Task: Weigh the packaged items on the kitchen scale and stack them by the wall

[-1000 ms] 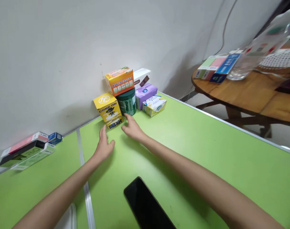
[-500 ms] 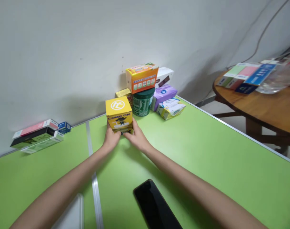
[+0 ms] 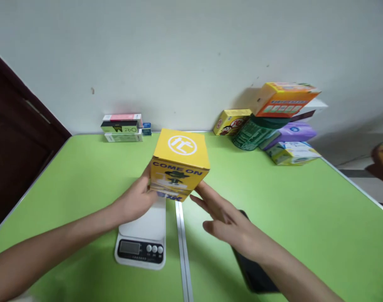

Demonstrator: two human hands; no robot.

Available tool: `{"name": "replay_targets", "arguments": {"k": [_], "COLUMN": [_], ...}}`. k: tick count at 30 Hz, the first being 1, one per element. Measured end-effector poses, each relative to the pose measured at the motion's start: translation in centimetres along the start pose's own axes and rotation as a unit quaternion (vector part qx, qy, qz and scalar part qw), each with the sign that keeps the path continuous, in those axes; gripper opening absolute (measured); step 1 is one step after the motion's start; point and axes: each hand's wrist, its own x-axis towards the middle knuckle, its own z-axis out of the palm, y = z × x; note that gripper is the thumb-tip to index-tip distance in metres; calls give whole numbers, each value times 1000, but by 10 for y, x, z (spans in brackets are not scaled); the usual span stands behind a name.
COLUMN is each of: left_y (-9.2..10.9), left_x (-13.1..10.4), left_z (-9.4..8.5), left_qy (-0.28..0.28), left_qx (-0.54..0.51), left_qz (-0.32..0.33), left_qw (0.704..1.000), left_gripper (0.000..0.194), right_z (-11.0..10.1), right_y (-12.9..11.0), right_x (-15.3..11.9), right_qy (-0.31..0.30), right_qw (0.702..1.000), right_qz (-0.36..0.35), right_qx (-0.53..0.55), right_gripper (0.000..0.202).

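Observation:
A yellow box (image 3: 180, 163) printed "COME ON" is held up above the table, tilted a little. My left hand (image 3: 136, 199) grips its left side, with some fingers hidden behind it. On the right, my right hand (image 3: 229, 222) has its fingers apart, the fingertips at the box's lower right edge; whether they still touch it I cannot tell. Below and left of the box lies a white kitchen scale (image 3: 141, 247), partly covered by the box and my left hand. A black phone (image 3: 257, 272) lies partly under my right forearm.
Along the wall on the right stand a small yellow box (image 3: 230, 121), a green tub (image 3: 252, 133) with an orange box (image 3: 284, 102) on top, a purple pack (image 3: 296, 132) and a white-yellow box (image 3: 293, 153). Several flat boxes (image 3: 122, 127) are stacked at the back left.
The yellow box has come away from the green tub, leftward and nearer to me, toward the scale. My right hand's fingers have opened from its side. The view has turned left.

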Motion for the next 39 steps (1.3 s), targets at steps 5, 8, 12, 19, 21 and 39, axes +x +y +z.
{"name": "replay_targets", "arguments": {"k": [5, 8, 12, 19, 21, 39], "left_y": [-31, -53, -62, -60, -63, -86], "left_x": [-57, -75, -91, -109, -111, -12], "left_z": [-29, -26, -32, -42, -32, -233], "left_qy": [60, 71, 119, 98, 77, 334], "left_qx": [-62, -56, 66, 116, 128, 54], "left_qz": [-41, -36, -19, -28, 19, 130], "left_qw": [995, 995, 990, 988, 989, 932], "left_gripper": [59, 66, 82, 87, 85, 60], "right_z": [53, 66, 63, 52, 64, 195], "right_y": [15, 29, 42, 51, 56, 44], "right_x": [3, -1, -17, -18, -14, 280], "right_qy": [-44, -52, -20, 97, 89, -75], "right_qw": [998, 997, 993, 985, 983, 973], "right_qz": [35, 38, 78, 72, 90, -131], "right_qx": [-21, -30, -81, -126, -129, -173], "right_gripper": [91, 85, 77, 65, 68, 97]}}
